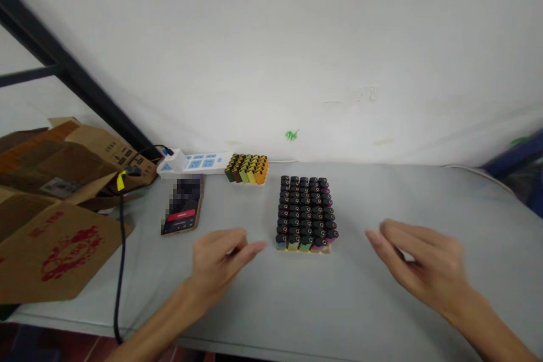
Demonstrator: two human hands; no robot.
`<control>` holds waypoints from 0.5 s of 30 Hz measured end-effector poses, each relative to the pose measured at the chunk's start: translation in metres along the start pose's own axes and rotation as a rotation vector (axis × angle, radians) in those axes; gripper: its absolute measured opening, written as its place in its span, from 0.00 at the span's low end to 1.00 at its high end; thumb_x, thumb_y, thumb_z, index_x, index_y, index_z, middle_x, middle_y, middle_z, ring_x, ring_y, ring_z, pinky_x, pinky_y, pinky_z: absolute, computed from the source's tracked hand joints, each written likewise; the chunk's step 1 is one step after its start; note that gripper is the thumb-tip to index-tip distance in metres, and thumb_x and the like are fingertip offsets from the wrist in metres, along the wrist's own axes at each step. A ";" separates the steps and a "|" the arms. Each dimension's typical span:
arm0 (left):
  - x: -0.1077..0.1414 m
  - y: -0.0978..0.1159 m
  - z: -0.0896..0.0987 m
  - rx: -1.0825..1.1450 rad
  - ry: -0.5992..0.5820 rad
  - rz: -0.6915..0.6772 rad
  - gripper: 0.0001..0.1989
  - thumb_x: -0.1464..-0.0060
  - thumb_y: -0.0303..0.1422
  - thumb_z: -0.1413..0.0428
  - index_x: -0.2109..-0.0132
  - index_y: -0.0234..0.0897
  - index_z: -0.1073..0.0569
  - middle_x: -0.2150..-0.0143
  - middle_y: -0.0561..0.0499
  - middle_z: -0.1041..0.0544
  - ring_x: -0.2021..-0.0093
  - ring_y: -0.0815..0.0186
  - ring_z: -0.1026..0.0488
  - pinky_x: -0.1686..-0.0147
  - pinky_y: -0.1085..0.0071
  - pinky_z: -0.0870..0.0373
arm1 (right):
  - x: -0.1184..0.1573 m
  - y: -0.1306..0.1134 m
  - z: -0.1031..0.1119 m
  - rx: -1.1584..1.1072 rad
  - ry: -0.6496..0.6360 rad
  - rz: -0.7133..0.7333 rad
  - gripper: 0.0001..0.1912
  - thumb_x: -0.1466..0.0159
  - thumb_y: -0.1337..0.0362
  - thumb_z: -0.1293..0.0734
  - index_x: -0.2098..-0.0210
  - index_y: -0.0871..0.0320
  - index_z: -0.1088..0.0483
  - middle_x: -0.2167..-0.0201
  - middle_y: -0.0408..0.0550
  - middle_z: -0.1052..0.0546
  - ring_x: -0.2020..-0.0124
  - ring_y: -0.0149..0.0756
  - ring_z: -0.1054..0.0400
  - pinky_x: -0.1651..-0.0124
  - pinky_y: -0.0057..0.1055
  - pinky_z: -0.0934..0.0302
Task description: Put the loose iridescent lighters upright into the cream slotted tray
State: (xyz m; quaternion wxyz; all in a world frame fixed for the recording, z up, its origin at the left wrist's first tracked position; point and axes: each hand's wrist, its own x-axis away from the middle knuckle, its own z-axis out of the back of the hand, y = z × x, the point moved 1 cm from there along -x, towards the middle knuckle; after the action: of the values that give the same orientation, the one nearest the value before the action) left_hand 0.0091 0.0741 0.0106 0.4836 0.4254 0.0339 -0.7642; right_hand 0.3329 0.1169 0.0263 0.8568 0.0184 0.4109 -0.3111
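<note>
Several lighters (305,209) with black tops and coloured lower bodies stand upright in rows in a pale tray (326,249) in the middle of the table. A slot at the tray's front right corner has no lighter in it. Left of the tray, my left hand (218,260) hovers with curled fingers and its thumb pointing at the front left corner. On the other side, my right hand (424,260) is loosely closed, thumb toward the lighters. Neither hand touches the tray, and nothing shows in either one.
A smaller tray of yellow, green and brown lighters (247,169) stands near the wall, beside a white power strip (203,163). A phone (183,203) lies in front of the strip. Opened cardboard boxes (63,249) and a black cable (121,260) occupy the left side of the grey table (331,305).
</note>
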 end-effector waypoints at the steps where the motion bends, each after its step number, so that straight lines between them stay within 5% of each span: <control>1: -0.012 -0.006 -0.008 0.018 0.003 -0.061 0.28 0.27 0.39 0.45 0.78 0.39 0.40 0.84 0.59 0.41 0.85 0.74 0.44 0.82 0.74 0.47 | -0.012 0.008 -0.007 -0.005 -0.003 0.013 0.23 0.26 0.68 0.35 0.77 0.53 0.43 0.83 0.36 0.43 0.84 0.27 0.49 0.78 0.31 0.51; 7: -0.056 -0.029 -0.049 0.093 0.109 -0.148 0.26 0.30 0.27 0.48 0.77 0.39 0.47 0.81 0.61 0.50 0.83 0.74 0.51 0.80 0.71 0.54 | -0.056 0.049 -0.046 -0.042 -0.037 -0.029 0.31 0.21 0.56 0.41 0.81 0.55 0.50 0.84 0.36 0.50 0.83 0.25 0.56 0.76 0.31 0.58; 11: -0.050 -0.037 -0.064 0.151 0.140 -0.094 0.19 0.32 0.31 0.48 0.72 0.41 0.43 0.77 0.59 0.43 0.78 0.69 0.42 0.75 0.71 0.43 | -0.066 0.054 -0.065 -0.064 -0.012 -0.117 0.33 0.20 0.51 0.47 0.81 0.54 0.53 0.84 0.36 0.52 0.83 0.25 0.58 0.76 0.32 0.59; 14: -0.036 -0.039 -0.066 0.219 0.046 -0.179 0.07 0.36 0.38 0.45 0.57 0.40 0.32 0.58 0.46 0.27 0.57 0.58 0.26 0.55 0.61 0.26 | -0.067 0.053 -0.072 -0.074 -0.038 -0.141 0.33 0.20 0.50 0.48 0.81 0.54 0.51 0.85 0.37 0.50 0.84 0.26 0.57 0.75 0.33 0.58; 15: -0.031 -0.038 -0.067 0.234 0.005 -0.197 0.13 0.37 0.40 0.44 0.49 0.40 0.31 0.49 0.41 0.27 0.48 0.53 0.26 0.48 0.54 0.26 | -0.067 0.051 -0.073 -0.083 -0.060 -0.142 0.33 0.20 0.51 0.49 0.81 0.54 0.49 0.85 0.37 0.49 0.84 0.26 0.56 0.75 0.33 0.57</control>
State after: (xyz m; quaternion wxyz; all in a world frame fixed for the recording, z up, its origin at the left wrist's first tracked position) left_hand 0.0262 0.1474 -0.0241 0.3532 0.4756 -0.0127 -0.8055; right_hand 0.2793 0.2140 0.0150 0.8443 -0.0558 0.3981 -0.3543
